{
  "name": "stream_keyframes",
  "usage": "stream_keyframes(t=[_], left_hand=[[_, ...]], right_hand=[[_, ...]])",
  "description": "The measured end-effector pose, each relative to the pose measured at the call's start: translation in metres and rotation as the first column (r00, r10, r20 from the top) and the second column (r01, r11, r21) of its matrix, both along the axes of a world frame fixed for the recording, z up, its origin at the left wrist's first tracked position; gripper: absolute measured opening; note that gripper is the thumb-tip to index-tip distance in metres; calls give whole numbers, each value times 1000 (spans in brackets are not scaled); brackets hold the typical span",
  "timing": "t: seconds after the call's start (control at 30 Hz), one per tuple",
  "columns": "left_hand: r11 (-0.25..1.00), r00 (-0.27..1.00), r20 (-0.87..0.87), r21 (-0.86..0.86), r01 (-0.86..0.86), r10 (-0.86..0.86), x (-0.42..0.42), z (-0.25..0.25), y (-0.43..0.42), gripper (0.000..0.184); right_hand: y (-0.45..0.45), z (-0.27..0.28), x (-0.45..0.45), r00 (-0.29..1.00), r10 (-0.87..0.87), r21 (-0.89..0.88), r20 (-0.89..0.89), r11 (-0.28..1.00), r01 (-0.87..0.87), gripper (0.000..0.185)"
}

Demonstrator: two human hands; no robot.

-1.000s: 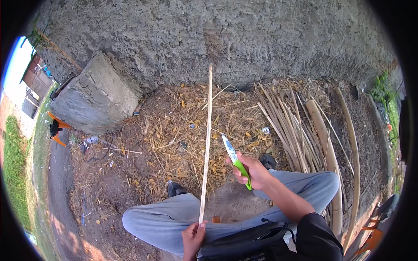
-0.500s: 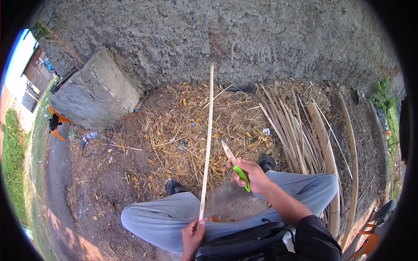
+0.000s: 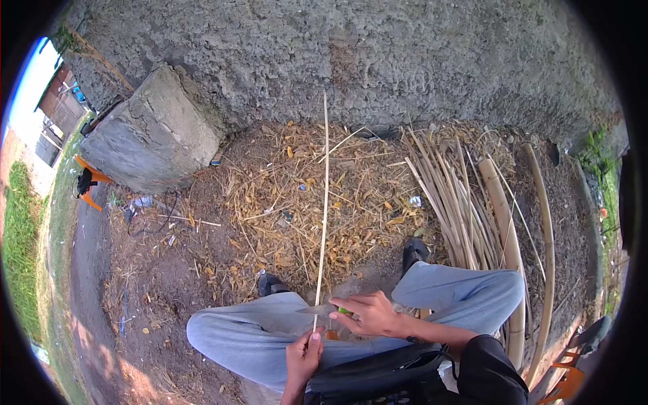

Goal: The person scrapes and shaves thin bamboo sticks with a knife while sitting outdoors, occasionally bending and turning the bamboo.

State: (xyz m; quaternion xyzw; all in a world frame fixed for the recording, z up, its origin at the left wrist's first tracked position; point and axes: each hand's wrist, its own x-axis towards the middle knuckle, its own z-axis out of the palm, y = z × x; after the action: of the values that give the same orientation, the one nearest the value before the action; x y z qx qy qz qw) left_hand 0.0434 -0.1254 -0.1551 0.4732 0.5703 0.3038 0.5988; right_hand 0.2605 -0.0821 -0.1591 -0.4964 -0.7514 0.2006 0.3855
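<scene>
Head view: the right hand (image 3: 370, 316), fingers closed round one green-handled knife (image 3: 345, 311), has moved down and inward, bringing the blade to the single bamboo strip (image 3: 325, 209) just above the left hand (image 3: 304, 352), which still pinches its lower end. Two bamboo poles (image 3: 503, 223) lie right of one strip pile (image 3: 451, 202).

Black sleeve, grey trousers, dark shoes, possibly black bag.
</scene>
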Motion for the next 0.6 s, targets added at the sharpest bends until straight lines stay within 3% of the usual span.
stream_keyframes(t=[0.3, 0.4, 0.47, 0.6], left_hand=[[999, 996, -73, 19, 44, -42, -1, -5, -4, 35], [998, 996, -93, 61, 20, -14, -2, -14, -7, 33], [980, 986, -164, 189, 61, -30, -4, -21, -7, 32], [974, 986, -166, 218, 64, -27, -5, -21, -7, 31]], right_hand=[[1, -9, -3, 999, -19, 84, 37, 996, 15, 36], [2, -6, -3, 996, -39, 134, 75, 991, 29, 36], [1, -6, -4, 992, -57, 168, 110, 985, 38, 36], [1, -14, -5, 990, -94, 234, 106, 970, 67, 35]])
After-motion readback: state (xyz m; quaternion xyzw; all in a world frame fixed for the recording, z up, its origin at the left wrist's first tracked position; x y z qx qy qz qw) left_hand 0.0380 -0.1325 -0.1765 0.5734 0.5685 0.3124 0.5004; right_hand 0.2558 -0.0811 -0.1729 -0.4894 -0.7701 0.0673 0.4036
